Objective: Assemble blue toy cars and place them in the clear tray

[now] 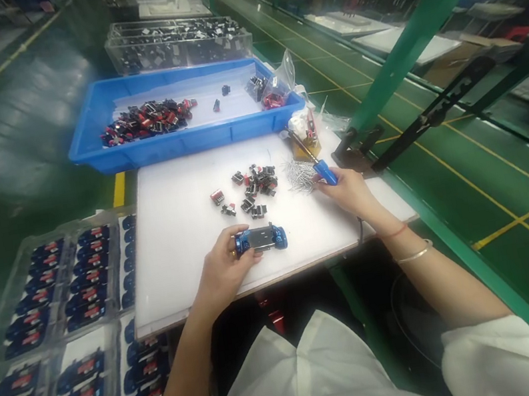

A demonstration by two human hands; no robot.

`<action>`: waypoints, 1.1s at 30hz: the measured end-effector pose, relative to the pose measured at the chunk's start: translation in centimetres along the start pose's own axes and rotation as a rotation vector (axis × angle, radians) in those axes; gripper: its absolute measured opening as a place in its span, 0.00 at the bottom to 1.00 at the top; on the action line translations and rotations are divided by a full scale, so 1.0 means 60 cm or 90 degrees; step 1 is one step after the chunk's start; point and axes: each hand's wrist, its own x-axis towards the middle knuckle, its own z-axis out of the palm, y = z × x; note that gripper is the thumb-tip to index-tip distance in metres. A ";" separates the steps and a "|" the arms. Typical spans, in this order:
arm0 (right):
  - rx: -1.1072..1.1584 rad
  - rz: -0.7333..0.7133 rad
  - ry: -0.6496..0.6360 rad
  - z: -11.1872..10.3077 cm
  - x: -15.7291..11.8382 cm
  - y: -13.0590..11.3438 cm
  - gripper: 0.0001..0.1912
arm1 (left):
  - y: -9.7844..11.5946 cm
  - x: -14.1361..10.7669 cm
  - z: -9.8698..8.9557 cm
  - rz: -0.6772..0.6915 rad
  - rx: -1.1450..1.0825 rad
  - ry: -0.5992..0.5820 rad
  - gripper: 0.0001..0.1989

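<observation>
My left hand (pixel 222 266) is closed on one end of a blue toy-car-like part (pixel 262 239) with a dark, flat middle, near the front of the white table. In my right hand (pixel 352 193) is a soldering iron (pixel 325 173) by its blue handle, its metal shaft slanting up and left towards a yellowish stand (pixel 308 149). Whether the tip touches the stand I cannot tell. Beside that hand lies a pile of thin silvery pins or wires (pixel 300 175). Several small black, silver and red components (pixel 259 184) are heaped beyond the blue part.
A blue bin (pixel 175 147) at the table's far edge holds red and black components and plastic bags. Behind it stands a clear box (pixel 183 49) of dark pieces. Clear trays (pixel 66 329) of blue parts are at the left. A green post (pixel 419 30) rises at right.
</observation>
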 end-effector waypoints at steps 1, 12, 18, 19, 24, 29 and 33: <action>-0.003 -0.006 -0.013 0.004 -0.002 0.000 0.06 | -0.001 0.000 0.000 -0.001 -0.002 0.000 0.24; -0.142 -0.095 -0.046 0.037 0.004 0.014 0.04 | -0.007 0.000 -0.002 -0.006 0.007 -0.012 0.26; -0.133 -0.061 -0.070 0.032 0.010 0.017 0.02 | -0.004 -0.001 -0.001 -0.006 0.010 -0.013 0.24; -0.131 -0.056 -0.074 0.032 0.011 0.016 0.02 | -0.004 -0.001 0.000 -0.003 0.011 -0.012 0.24; -0.123 -0.048 -0.094 0.030 0.004 0.010 0.06 | -0.003 -0.003 0.002 0.002 0.021 -0.004 0.24; -0.093 -0.044 -0.117 0.023 -0.011 0.004 0.06 | -0.003 -0.005 0.004 0.012 0.046 0.010 0.24; -0.039 -0.047 -0.127 0.012 -0.021 0.003 0.09 | -0.010 -0.004 0.004 0.024 0.032 0.019 0.24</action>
